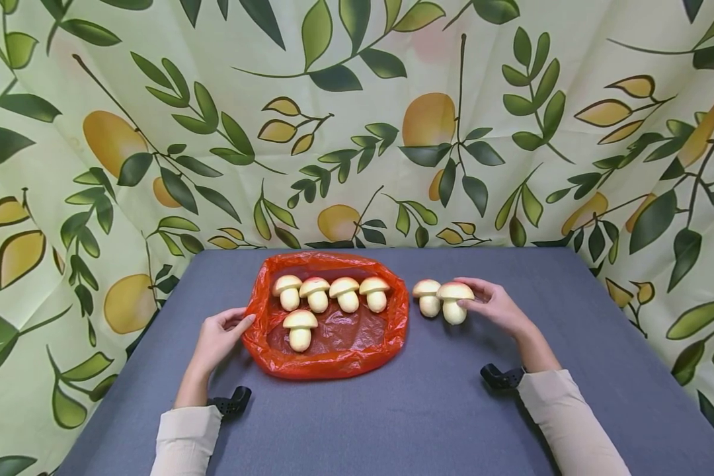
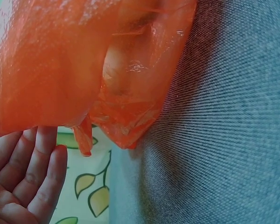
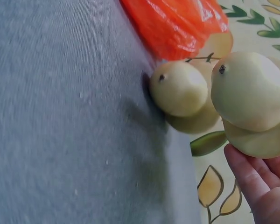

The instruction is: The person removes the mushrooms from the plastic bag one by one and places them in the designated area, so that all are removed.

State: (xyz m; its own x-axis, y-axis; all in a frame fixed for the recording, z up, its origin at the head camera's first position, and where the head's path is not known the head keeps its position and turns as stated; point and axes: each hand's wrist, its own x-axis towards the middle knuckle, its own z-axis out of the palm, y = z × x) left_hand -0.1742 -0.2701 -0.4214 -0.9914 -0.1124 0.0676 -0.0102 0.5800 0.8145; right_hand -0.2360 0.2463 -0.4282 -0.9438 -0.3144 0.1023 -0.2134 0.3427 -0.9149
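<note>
My left hand (image 1: 223, 334) pinches the left rim of a red plastic bag (image 1: 333, 365), its mouth spread wide on the table. In the left wrist view, the fingers (image 2: 33, 158) reach behind the bag's edge, which hides some tips. Inside the bag, several mushroom-shaped pieces with cream stems stand in a row, and another mushroom (image 1: 300, 330) sits in front of them. My right hand (image 1: 494, 305) grips a mushroom (image 1: 454, 303) by its reddish cap from the right, stem down. Just left of it, a second mushroom (image 1: 428, 297) rests on the table beside the bag.
A blue-grey cloth covers the table (image 1: 357, 423). Behind it and along the sides hangs a curtain (image 1: 357, 132) printed with leaves and fruit. Black wrist cameras are strapped to both forearms, below cream sleeves (image 1: 562, 410).
</note>
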